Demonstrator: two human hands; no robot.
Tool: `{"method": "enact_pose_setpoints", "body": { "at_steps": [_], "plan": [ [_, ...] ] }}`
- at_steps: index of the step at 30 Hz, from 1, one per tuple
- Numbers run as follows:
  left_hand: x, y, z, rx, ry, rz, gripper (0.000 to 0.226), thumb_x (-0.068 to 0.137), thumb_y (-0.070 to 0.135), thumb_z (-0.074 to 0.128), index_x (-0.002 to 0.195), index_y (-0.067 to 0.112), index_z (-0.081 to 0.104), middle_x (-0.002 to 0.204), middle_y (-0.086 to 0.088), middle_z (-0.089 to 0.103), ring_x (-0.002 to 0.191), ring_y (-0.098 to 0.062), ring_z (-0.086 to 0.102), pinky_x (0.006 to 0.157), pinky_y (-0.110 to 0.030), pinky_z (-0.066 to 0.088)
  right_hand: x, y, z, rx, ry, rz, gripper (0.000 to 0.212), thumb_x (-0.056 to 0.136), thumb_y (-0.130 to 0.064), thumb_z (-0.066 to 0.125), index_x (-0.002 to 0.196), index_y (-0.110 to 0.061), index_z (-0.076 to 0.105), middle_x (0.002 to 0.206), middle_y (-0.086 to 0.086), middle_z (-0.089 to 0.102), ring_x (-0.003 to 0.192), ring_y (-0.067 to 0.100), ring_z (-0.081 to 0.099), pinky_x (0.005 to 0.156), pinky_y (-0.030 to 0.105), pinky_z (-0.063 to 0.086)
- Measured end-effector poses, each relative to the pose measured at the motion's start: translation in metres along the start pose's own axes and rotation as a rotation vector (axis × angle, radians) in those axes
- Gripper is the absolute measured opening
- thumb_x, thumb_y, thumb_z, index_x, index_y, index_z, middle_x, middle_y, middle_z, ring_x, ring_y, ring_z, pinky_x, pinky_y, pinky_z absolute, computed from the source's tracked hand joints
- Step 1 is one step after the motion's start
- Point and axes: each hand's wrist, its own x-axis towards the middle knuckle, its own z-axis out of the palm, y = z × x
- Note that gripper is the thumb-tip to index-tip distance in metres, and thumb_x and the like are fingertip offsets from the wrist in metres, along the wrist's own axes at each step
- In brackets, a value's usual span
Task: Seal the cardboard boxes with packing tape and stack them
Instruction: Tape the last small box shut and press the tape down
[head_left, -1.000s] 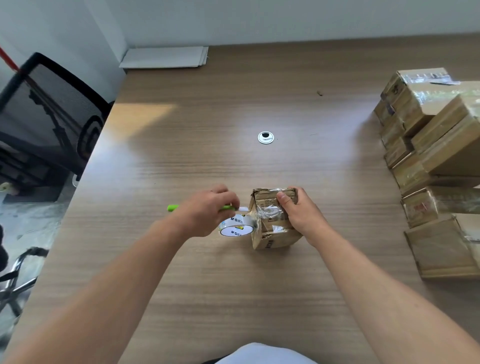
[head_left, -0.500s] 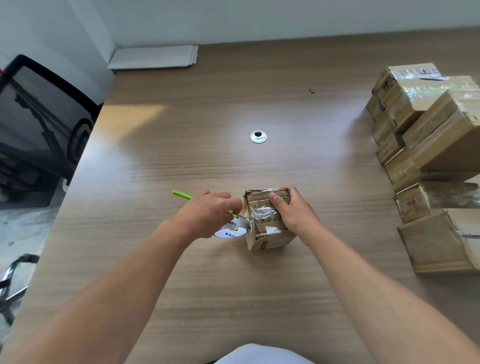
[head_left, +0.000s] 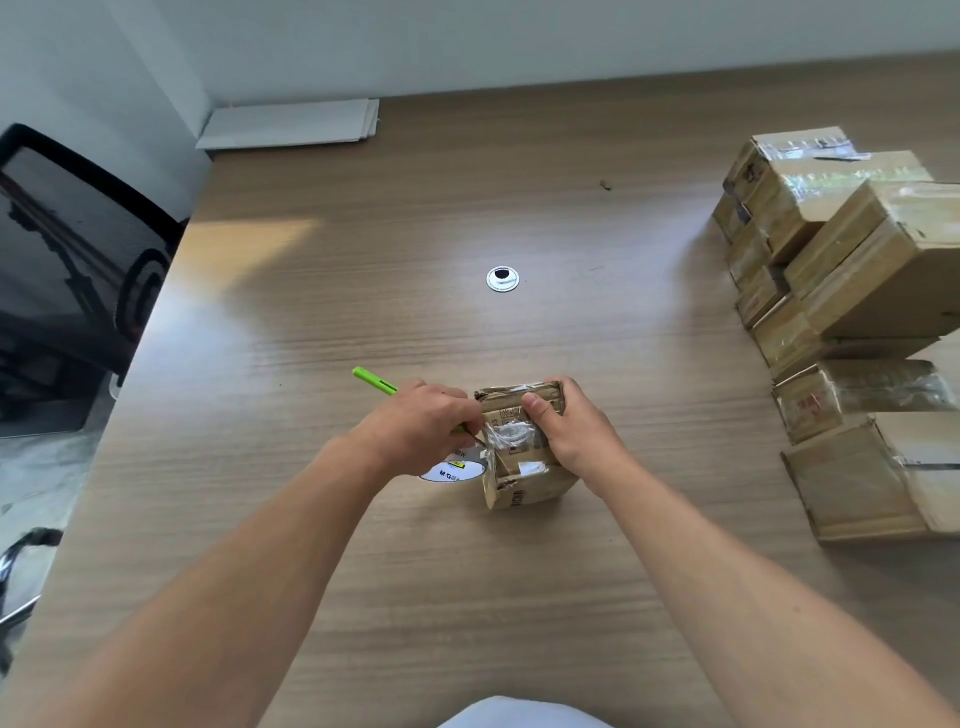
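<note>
The bench (head_left: 519, 208) carries all; the stack of taped boxes (head_left: 857, 270) stands well right of the small box (head_left: 524, 467), nothing between; the right hand (head_left: 576, 441) clasps that box from its right, thumb on top, grip full of cardboard; the left hand (head_left: 415, 431), nearer the tape, has its grip closed on the green cutter (head_left: 374, 380), long axis slanting far-left away from the box, tip at the box's left edge; the tape roll (head_left: 454, 470) lies just left of the box, beneath that hand; severing the strand looks next.
</note>
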Motion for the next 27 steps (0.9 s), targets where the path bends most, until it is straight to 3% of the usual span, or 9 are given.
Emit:
{"method": "enact_pose_setpoints", "body": {
  "at_steps": [4, 12, 16, 18, 23, 27],
  "plan": [
    [0.003, 0.004, 0.001, 0.070, 0.000, -0.035, 0.010, 0.095, 0.028, 0.064, 0.104, 0.026, 0.067, 0.105, 0.010, 0.065, 0.103, -0.016, 0.059, 0.092, -0.033, 0.035, -0.001, -0.001, 0.000, 0.006, 0.007, -0.008, 0.035, 0.098, -0.048, 0.060, 0.124, -0.024, 0.056, 0.106, -0.002, 0.069, 0.102, 0.021, 0.064, 0.088, 0.033, 0.050],
    [-0.003, 0.002, 0.017, 0.002, 0.187, -0.090, 0.008, 0.086, 0.020, 0.073, 0.090, 0.019, 0.067, 0.088, 0.004, 0.067, 0.085, -0.027, 0.064, 0.074, -0.033, 0.032, -0.002, -0.002, 0.000, -0.010, 0.013, 0.006, 0.040, 0.097, -0.050, 0.059, 0.127, -0.023, 0.056, 0.112, -0.001, 0.069, 0.106, 0.021, 0.062, 0.093, 0.034, 0.049],
    [-0.011, -0.010, 0.011, -0.122, 0.215, -0.105, 0.011, 0.085, 0.020, 0.074, 0.089, 0.018, 0.064, 0.083, 0.005, 0.063, 0.076, -0.026, 0.060, 0.072, -0.035, 0.044, -0.002, -0.003, -0.001, -0.019, 0.002, 0.016, 0.043, 0.098, -0.052, 0.058, 0.128, -0.022, 0.055, 0.114, 0.000, 0.068, 0.107, 0.021, 0.061, 0.092, 0.033, 0.048],
    [-0.018, -0.016, 0.012, -0.249, 0.248, -0.216, 0.010, 0.088, 0.017, 0.073, 0.089, 0.015, 0.063, 0.082, 0.005, 0.062, 0.076, -0.022, 0.057, 0.072, -0.038, 0.048, -0.001, -0.003, -0.001, -0.025, -0.001, 0.018, 0.043, 0.098, -0.052, 0.058, 0.128, -0.022, 0.055, 0.114, -0.001, 0.068, 0.107, 0.021, 0.061, 0.088, 0.031, 0.046],
    [-0.041, -0.031, 0.047, -0.409, 0.184, -0.746, 0.004, 0.098, 0.017, 0.059, 0.095, 0.017, 0.057, 0.091, -0.003, 0.064, 0.088, -0.025, 0.055, 0.075, -0.034, 0.043, -0.001, -0.003, -0.001, -0.027, -0.003, 0.028, 0.040, 0.098, -0.053, 0.057, 0.123, -0.021, 0.056, 0.111, -0.001, 0.068, 0.105, 0.021, 0.062, 0.088, 0.032, 0.047],
    [-0.058, -0.036, 0.090, -0.412, 0.044, -0.894, 0.013, 0.095, 0.010, 0.058, 0.098, 0.018, 0.048, 0.098, -0.007, 0.063, 0.090, -0.029, 0.055, 0.072, -0.031, 0.039, -0.001, -0.004, -0.001, -0.036, -0.003, 0.030, 0.039, 0.097, -0.054, 0.057, 0.121, -0.023, 0.056, 0.110, -0.001, 0.069, 0.103, 0.021, 0.063, 0.089, 0.034, 0.049]
  ]
}}
